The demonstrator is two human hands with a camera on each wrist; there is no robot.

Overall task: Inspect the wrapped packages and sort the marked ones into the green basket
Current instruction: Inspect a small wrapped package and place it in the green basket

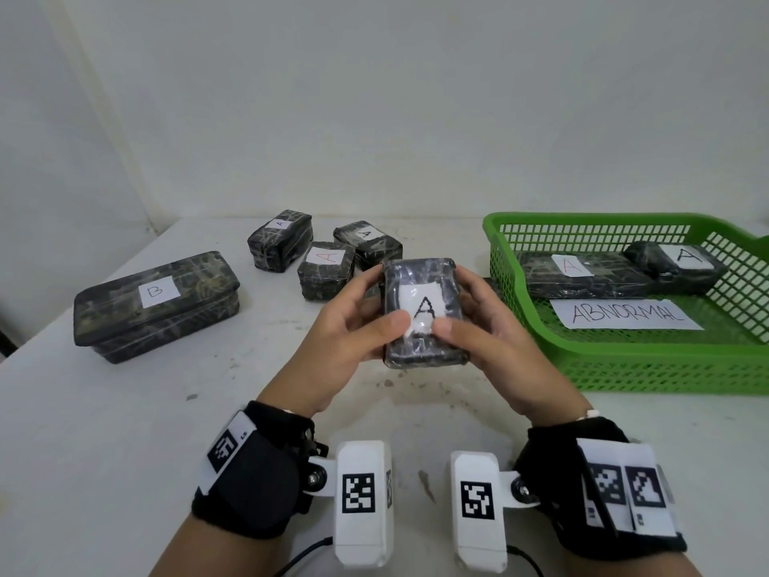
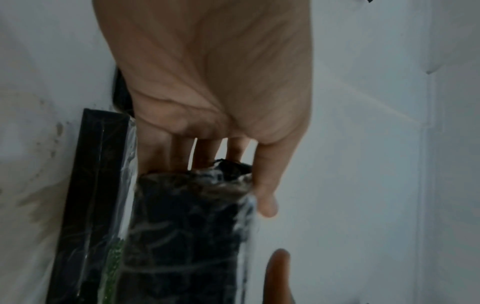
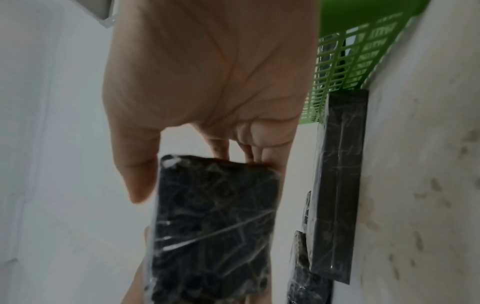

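Gripping the wrapped package (image 1: 424, 312) between them, the left hand (image 1: 353, 322) and right hand (image 1: 487, 326) hold it above the table (image 1: 104, 431), each thumb pressed on the white label marked A and the fingers curled behind. Rotate the package slowly to check every face under the film. The green basket (image 1: 624, 368), holding two packages and a sheet reading ABNORMAL, sits just to the right.

White stained table (image 1: 104, 410) carries: long B-labelled pkg (image 1: 157, 306) at 10 o'clock; 3 small A-labelled pkgs (image 1: 326, 270) clustered at 12, prob. touching; green basket (image 1: 624, 364) at 2, sitting on the tabletop.
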